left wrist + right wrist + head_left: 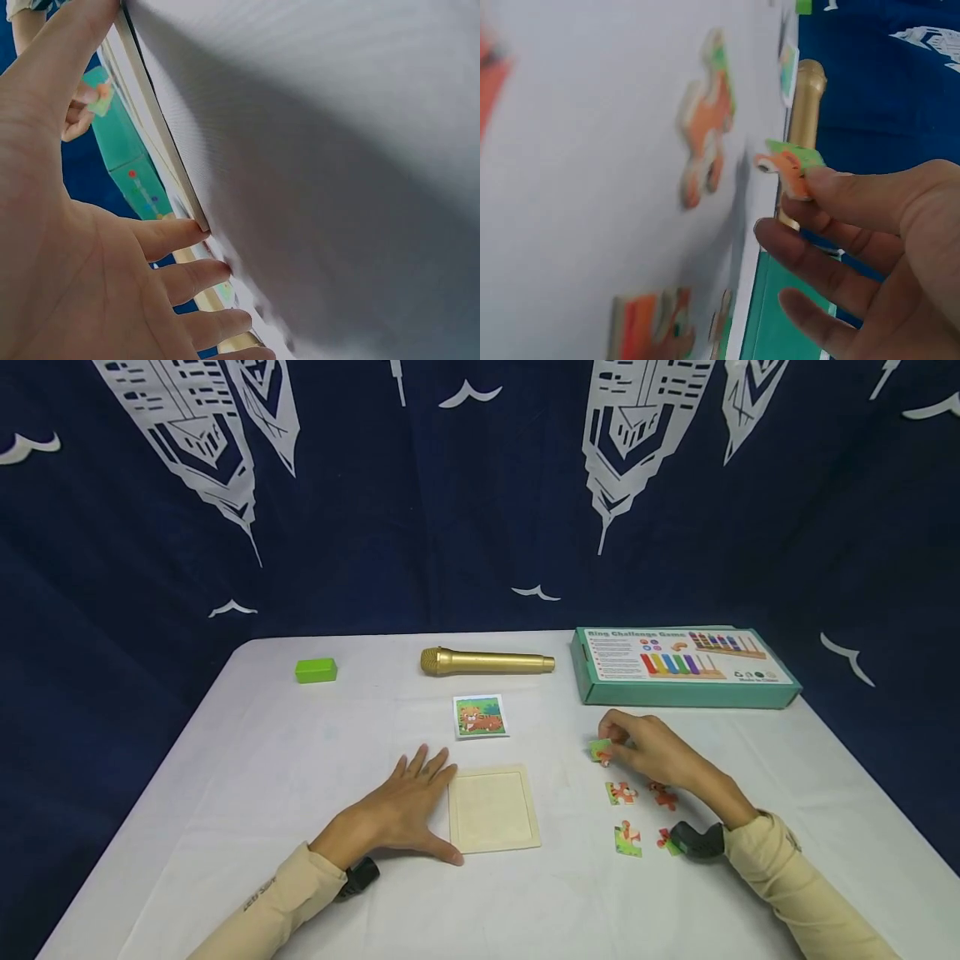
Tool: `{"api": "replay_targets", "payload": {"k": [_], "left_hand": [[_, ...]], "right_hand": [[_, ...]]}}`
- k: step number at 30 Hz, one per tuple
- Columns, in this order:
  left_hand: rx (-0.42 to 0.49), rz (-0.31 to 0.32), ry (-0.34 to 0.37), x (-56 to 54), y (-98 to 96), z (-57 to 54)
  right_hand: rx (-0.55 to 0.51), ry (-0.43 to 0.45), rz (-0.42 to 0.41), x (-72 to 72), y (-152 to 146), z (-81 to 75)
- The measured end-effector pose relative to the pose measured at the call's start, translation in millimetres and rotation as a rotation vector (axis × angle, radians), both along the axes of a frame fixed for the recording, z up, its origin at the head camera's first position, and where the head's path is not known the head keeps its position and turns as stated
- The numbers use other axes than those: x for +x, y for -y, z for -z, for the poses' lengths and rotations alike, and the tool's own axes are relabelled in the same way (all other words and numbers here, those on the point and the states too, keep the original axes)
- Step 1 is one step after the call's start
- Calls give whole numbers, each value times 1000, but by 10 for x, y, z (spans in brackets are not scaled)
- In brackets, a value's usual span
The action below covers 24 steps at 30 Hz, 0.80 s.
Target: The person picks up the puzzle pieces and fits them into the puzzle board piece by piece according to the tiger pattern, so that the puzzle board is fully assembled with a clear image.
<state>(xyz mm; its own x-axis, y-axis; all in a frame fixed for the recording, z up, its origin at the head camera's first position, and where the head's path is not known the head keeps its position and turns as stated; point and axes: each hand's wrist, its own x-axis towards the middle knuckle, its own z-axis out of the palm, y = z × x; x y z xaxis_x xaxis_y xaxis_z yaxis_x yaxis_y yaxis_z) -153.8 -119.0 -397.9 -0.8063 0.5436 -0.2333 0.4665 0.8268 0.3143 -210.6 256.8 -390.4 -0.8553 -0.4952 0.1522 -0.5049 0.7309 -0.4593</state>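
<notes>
My right hand [651, 747] pinches a green and orange jigsaw puzzle piece [789, 166] between thumb and fingertips, raised off the white tabletop in the right wrist view. Below that hand lie several more puzzle pieces [621, 792], patterned in orange, red and green. With fingers spread, my left hand [408, 806] rests at the left side of a square, pale wooden puzzle tray [495, 810]. Its thumb is at the tray's lower left corner and its index fingertip at the upper left corner. Nothing lies inside the tray's raised rim.
Behind the tray lies a small picture card [481, 717] showing a tiger. Farther back are a gold microphone [491, 662], a green block [316, 671] at left and a teal game box [690, 693] at right. A dark blue patterned cloth [420, 527] hangs behind the table.
</notes>
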Motion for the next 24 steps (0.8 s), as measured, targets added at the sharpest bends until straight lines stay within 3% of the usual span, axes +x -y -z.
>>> {"api": "replay_targets", "payload": {"k": [5,16,24], "left_hand": [[-1,-4,8,-17,-28,4],[-4,-11,15,-109,-94,-3],[17,-22,41,-164,-83,-16]], "right_hand": [[-92,17,-14,-2,67,-30],[-298,166,-108,-4,420,-79],[-346,263,-136,-3,784,-40]]}}
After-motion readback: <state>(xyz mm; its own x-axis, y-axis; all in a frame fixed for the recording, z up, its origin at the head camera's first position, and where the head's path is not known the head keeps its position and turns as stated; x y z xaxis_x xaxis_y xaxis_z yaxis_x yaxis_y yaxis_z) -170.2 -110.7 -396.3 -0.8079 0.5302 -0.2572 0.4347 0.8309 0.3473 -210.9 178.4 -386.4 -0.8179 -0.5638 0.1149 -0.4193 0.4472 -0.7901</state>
